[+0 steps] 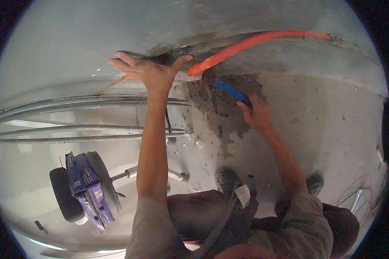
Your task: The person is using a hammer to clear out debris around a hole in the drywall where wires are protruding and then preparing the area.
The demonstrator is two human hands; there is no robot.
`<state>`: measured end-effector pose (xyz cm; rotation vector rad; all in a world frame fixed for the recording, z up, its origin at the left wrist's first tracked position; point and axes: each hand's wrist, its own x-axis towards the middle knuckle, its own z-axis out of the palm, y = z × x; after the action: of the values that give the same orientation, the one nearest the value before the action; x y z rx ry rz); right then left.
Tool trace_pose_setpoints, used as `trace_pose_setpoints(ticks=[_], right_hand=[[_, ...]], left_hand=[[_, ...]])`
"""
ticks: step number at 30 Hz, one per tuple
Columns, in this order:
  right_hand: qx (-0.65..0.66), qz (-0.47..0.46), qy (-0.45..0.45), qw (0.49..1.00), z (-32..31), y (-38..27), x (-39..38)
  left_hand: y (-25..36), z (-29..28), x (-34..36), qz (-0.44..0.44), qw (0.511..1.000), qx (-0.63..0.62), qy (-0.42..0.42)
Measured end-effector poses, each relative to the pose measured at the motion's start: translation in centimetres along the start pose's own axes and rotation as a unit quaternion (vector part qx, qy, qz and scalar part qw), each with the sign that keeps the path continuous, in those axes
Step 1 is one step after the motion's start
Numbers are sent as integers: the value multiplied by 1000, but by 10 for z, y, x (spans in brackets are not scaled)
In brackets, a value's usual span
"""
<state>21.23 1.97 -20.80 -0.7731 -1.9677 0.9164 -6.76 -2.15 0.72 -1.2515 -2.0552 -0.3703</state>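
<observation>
My right hand (pixel 258 113) is closed around the dark end of a tool with a blue handle (pixel 231 90). Its brownish head (pixel 209 81) is blurred, so I cannot tell whether it is a trowel or a hammer. That head is close to the lower end of an orange corrugated-looking conduit (pixel 246 44), which runs up to the right along a rough groove in the wall. My left hand (pixel 153 73) is open at the wall's foot, fingers spread to the left and thumb toward the conduit's end. Nothing shows in its grasp.
A dark damp patch (pixel 242 125) with crumbs of debris covers the floor below the conduit. Several grey metal pipes (pixel 82 129) come in from the left. Purple boxes (pixel 88 181) rest on a wheeled chair (pixel 65 194) at left. My dark clogs (pixel 227 179) stand below.
</observation>
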Motion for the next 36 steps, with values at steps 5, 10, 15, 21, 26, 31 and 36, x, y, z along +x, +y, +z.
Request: trace_pose_setpoints(ticks=[5, 10, 15, 21, 26, 31, 36], right_hand=[[-34, -9, -32, 999, 1, 1, -2], [-2, 12, -40, 999, 6, 0, -7], [-11, 11, -7, 1000, 10, 6, -12], [10, 20, -33, 999, 4, -9, -9], [-18, 30, -57, 998, 0, -18, -4], [-59, 27, -81, 995, -4, -30, 18], [-76, -28, -71, 994, 1, -30, 31]], left_hand=[[-2, -4, -1, -33, 999, 13, 9], [5, -10, 2, -28, 997, 66, -17], [5, -10, 4, -16, 999, -1, 31], [-3, -7, 2, -1, 996, -36, 79], [-4, -8, 1, -19, 996, -52, 73], [1, -20, 4, -64, 996, 67, -9], [-18, -25, -3, -25, 993, -75, 83]])
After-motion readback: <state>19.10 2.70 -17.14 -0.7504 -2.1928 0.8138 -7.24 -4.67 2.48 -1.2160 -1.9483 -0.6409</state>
